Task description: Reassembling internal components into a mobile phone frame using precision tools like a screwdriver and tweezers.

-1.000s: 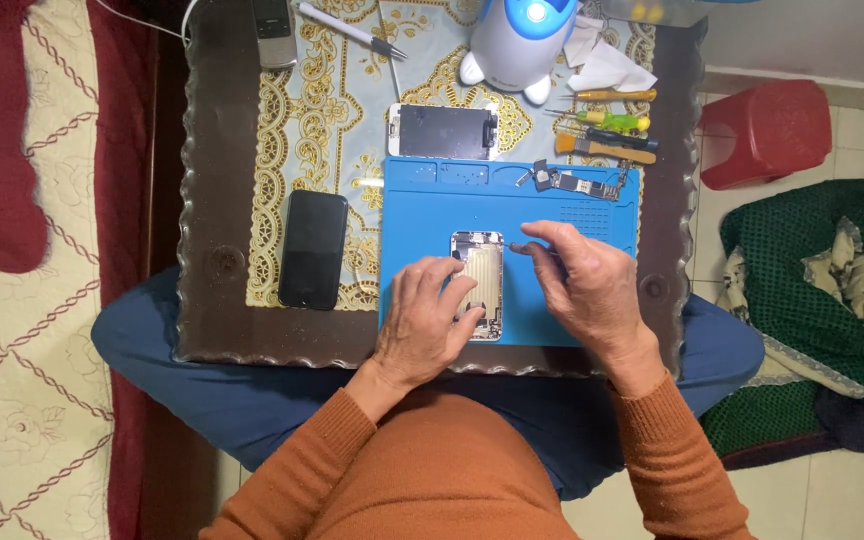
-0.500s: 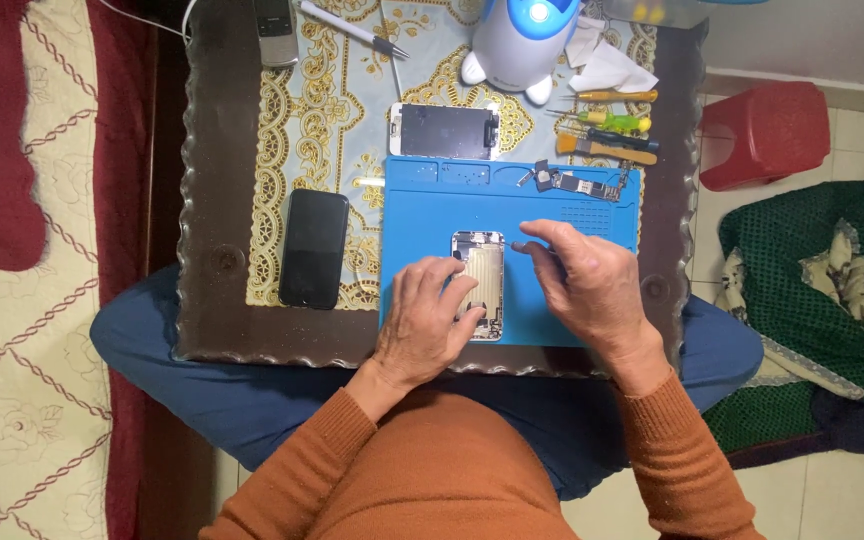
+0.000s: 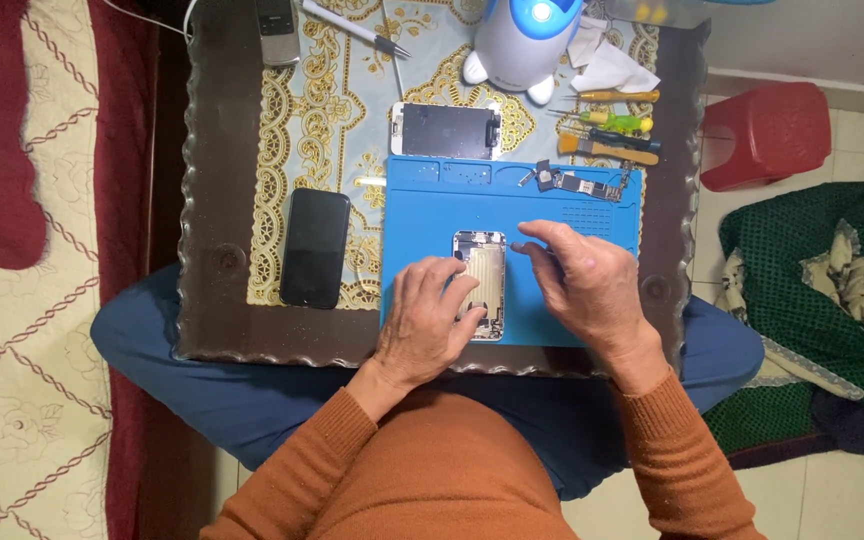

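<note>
An opened phone body (image 3: 485,268), silver with its insides showing, lies on a blue repair mat (image 3: 422,210) on a small glass-topped table. My left hand (image 3: 426,322) rests on the phone body's left and lower edge, holding it in place. My right hand (image 3: 582,283) sits just right of it, fingers pinched together on a thin tool tip that points at the phone's upper right corner. The tool itself is too small to make out.
A circuit board (image 3: 577,183) lies at the mat's top right. A detached screen (image 3: 445,130) and a black phone (image 3: 315,247) lie on the patterned cloth. Screwdrivers and a brush (image 3: 607,122), a white-blue lamp (image 3: 522,40), a red stool (image 3: 767,135).
</note>
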